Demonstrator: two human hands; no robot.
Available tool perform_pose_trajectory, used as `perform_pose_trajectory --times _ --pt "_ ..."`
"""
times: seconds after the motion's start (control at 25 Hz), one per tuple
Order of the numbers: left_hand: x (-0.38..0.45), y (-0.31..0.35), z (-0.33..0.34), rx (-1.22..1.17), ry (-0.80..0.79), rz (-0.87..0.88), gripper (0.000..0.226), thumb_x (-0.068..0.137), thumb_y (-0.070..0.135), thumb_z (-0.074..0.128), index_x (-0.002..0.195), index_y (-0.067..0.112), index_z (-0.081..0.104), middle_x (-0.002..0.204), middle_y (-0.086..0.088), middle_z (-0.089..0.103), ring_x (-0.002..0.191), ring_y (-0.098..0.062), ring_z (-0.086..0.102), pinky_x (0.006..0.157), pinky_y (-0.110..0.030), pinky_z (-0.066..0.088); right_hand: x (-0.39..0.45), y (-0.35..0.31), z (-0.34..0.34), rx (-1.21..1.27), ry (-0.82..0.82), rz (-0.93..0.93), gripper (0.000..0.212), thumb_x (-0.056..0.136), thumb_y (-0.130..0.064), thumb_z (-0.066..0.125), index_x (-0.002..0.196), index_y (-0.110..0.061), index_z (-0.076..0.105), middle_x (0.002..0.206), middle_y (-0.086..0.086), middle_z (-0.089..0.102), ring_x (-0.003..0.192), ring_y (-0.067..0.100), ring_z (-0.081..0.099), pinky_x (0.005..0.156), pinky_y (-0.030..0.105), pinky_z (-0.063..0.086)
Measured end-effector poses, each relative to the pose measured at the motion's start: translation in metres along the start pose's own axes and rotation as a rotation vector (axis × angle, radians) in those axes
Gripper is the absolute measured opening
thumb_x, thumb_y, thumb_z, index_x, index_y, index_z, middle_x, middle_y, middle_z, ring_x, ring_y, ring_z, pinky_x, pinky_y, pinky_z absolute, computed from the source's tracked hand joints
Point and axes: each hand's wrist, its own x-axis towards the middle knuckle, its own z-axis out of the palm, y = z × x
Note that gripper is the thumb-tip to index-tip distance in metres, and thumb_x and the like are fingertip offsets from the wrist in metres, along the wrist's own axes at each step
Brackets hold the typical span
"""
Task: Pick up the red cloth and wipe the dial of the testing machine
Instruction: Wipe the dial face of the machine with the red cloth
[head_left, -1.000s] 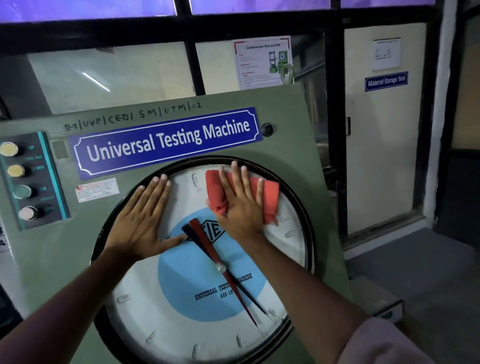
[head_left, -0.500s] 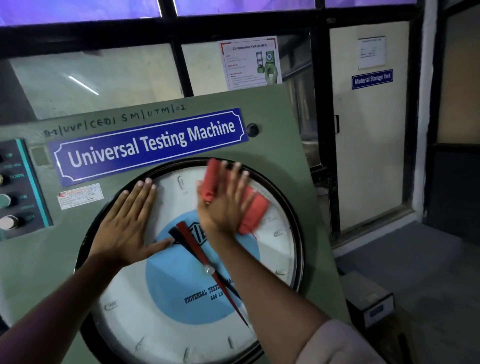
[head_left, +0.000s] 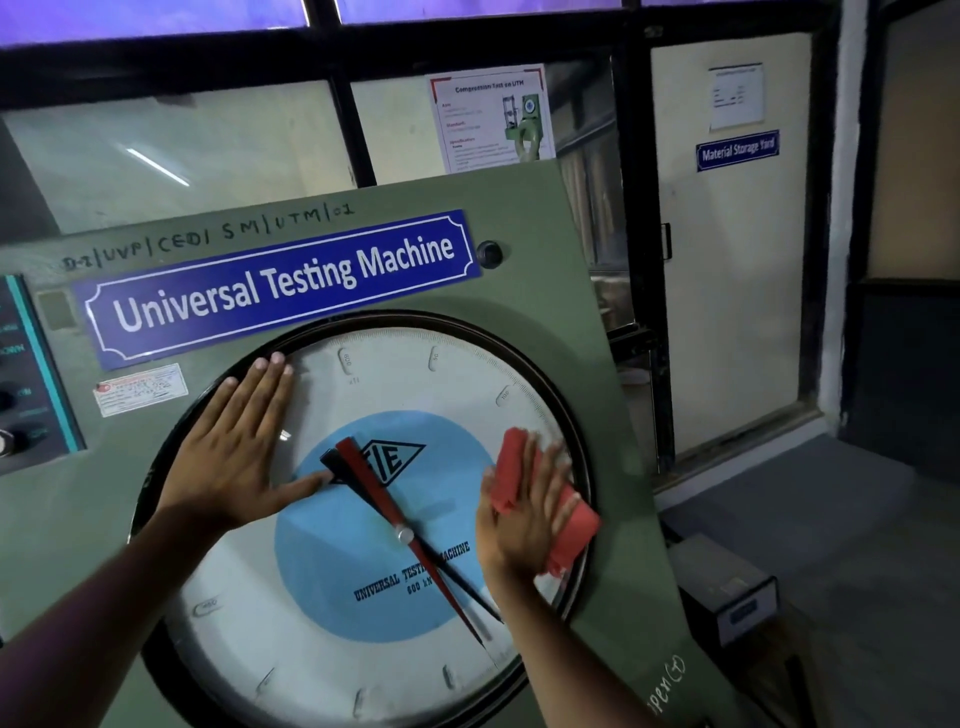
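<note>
The round dial (head_left: 426, 395) of the green testing machine (head_left: 566, 291) has a white face, a blue centre and red and black needles. My right hand (head_left: 524, 514) lies flat on the dial's right side, fingers spread, and presses the folded red cloth (head_left: 574, 530) against the glass near the black rim. The cloth shows above and to the right of the fingers. My left hand (head_left: 239, 452) rests flat on the dial's upper left, thumb stretched toward the needles, holding nothing.
A blue "Universal Testing Machine" sign (head_left: 280, 286) sits above the dial. A button panel (head_left: 31, 374) is at the far left. Behind are glass windows with a poster (head_left: 491, 117). A door (head_left: 727, 249) and a small grey box (head_left: 727, 587) on the floor are to the right.
My right hand has slid the red cloth from the top of the dial down to its right side. The left hand has stayed flat on the upper left.
</note>
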Motion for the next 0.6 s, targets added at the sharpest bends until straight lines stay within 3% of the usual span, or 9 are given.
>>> perform_pose_trajectory --times 0.16,0.32,0.4,0.48,0.6 --pt "-0.001 -0.001 0.002 -0.018 -0.013 0.01 0.126 0.085 0.091 0.037 0.172 0.005 0.007 0.183 -0.01 0.004 0.17 -0.024 0.005 0.138 -0.041 -0.001 0.042 -0.052 -0.002 0.008 0.003 -0.005 0.08 0.103 -0.064 0.033 0.169 -0.028 0.005 0.178 0.006 0.009 0.165 0.034 0.009 0.127 0.068 0.015" --pt "0.001 -0.004 0.004 -0.046 -0.006 0.006 0.127 0.084 0.093 0.037 0.173 0.007 0.007 0.183 -0.008 0.003 0.17 -0.023 0.005 0.138 -0.039 -0.002 0.078 -0.124 0.011 -0.067 0.032 -0.33 0.083 0.102 -0.066 0.04 0.171 -0.031 0.011 0.18 0.002 0.009 0.167 0.028 0.004 0.13 0.063 0.003" --pt "0.001 -0.002 0.004 -0.039 0.007 0.009 0.127 0.084 0.093 0.037 0.173 0.007 0.007 0.183 -0.009 0.003 0.17 -0.022 0.004 0.138 -0.039 -0.002 0.07 -0.117 0.016 -0.108 -0.007 -0.6 0.089 0.097 -0.064 0.048 0.171 -0.035 0.008 0.181 -0.002 0.004 0.167 0.023 0.001 0.131 0.061 0.001" --pt "0.002 -0.002 0.002 -0.045 0.002 0.012 0.127 0.084 0.093 0.037 0.173 0.007 0.008 0.183 -0.01 0.005 0.17 -0.021 0.004 0.138 -0.039 -0.002 0.062 -0.082 0.01 -0.137 -0.082 -0.755 0.095 0.092 -0.061 0.054 0.171 -0.037 0.006 0.181 -0.005 0.0 0.167 0.02 -0.002 0.131 0.061 0.002" --pt "0.0 -0.002 0.004 -0.036 0.025 0.007 0.126 0.085 0.093 0.036 0.173 0.007 0.007 0.183 -0.011 0.008 0.17 -0.021 0.004 0.138 -0.039 -0.001 0.071 -0.03 -0.005 -0.256 -0.097 -0.636 0.094 0.096 -0.052 0.059 0.171 -0.035 0.005 0.18 0.0 0.0 0.166 0.024 -0.004 0.132 0.061 0.006"
